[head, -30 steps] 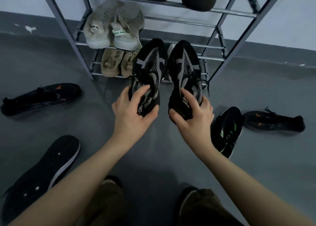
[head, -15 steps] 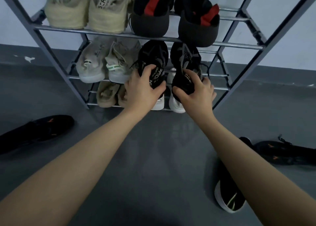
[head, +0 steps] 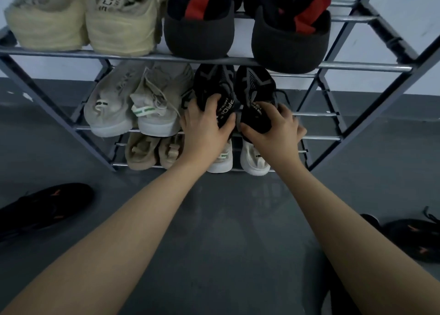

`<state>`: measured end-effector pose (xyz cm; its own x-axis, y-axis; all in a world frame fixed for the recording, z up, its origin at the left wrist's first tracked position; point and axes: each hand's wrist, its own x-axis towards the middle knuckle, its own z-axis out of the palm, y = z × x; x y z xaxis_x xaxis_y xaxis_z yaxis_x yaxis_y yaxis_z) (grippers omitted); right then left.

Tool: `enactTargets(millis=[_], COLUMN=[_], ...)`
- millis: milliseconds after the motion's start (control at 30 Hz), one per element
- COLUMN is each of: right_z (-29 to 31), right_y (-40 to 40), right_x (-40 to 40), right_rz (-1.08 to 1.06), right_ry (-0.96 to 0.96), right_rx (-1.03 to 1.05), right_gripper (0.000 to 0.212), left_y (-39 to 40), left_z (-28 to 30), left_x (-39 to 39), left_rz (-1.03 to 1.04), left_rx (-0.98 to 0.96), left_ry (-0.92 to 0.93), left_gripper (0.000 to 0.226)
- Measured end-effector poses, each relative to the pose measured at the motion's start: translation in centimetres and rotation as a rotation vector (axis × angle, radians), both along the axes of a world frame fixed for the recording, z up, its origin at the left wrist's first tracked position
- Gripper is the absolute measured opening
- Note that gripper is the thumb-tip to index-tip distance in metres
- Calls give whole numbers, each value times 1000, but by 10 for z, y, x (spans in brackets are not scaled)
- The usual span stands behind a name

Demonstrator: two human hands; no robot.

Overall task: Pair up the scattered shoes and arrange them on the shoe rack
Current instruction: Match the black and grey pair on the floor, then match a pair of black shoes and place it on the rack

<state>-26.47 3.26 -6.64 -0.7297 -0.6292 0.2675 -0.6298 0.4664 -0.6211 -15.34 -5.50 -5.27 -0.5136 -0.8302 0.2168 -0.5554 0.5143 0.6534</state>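
Note:
A metal shoe rack [head: 352, 67] stands against the wall. On its middle shelf lie two black-and-grey sneakers, toes pointing in. My left hand [head: 204, 126] grips the heel of the left black sneaker [head: 214, 86]. My right hand [head: 273, 129] grips the heel of the right black sneaker [head: 254, 86]. Both heels hang over the shelf's front bar. Loose on the grey floor are a black shoe with orange marks [head: 45, 207] at the left and another black shoe with orange marks [head: 414, 238] at the right.
The top shelf holds cream sneakers [head: 83, 22] and black-and-red shoes [head: 245, 29]. Grey sneakers [head: 133, 105] sit left of my hands on the middle shelf. Tan sandals [head: 152, 150] and white sneakers [head: 252, 160] fill the bottom shelf. Bare rack bars [head: 316, 114] run right of the black pair.
I have carried the black pair up from above the floor and pushed it onto the middle shelf. The view has moved closer to the rack.

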Motion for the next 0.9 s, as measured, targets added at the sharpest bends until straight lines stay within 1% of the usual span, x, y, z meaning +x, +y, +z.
enactTargets(millis=[100, 167, 200, 300, 367, 433, 567, 667, 767, 900], right_z=[-6, -7, -7, -8, -10, -10, -9, -8, -7, -3], right_y=[5, 8, 9, 10, 8, 5, 1, -1, -2, 3], right_x=[-1, -2, -2, 2, 5, 5, -8, -14, -15, -5], right_rz=[45, 74, 83, 95, 89, 70, 70, 87, 90, 61], right_ry=[-47, -72, -72, -43, -30, -41, -21, -10, -16, -36], right_rx=[30, 47, 52, 10, -32, -48, 13, 44, 72, 123], right_gripper=[69, 76, 75, 66, 62, 60, 56, 54, 56, 67], left_y=[-10, -15, -15, -12, -10, -12, -16, -15, -16, -9], left_z=[-1, -2, -3, -3, -3, -3, -8, -10, -10, -5], left_x=[4, 14, 18, 19, 14, 11, 10, 8, 12, 23], left_rz=[-63, -145, -176, -194, -190, -194, -170, -152, -144, -155], left_rx=[53, 54, 24, -60, -62, -54, -67, -132, -203, -306], left_ry=[-206, -261, -277, -232, -181, -170, -241, -303, -335, -341], left_gripper=[65, 76, 80, 78, 74, 71, 70, 70, 70, 69])
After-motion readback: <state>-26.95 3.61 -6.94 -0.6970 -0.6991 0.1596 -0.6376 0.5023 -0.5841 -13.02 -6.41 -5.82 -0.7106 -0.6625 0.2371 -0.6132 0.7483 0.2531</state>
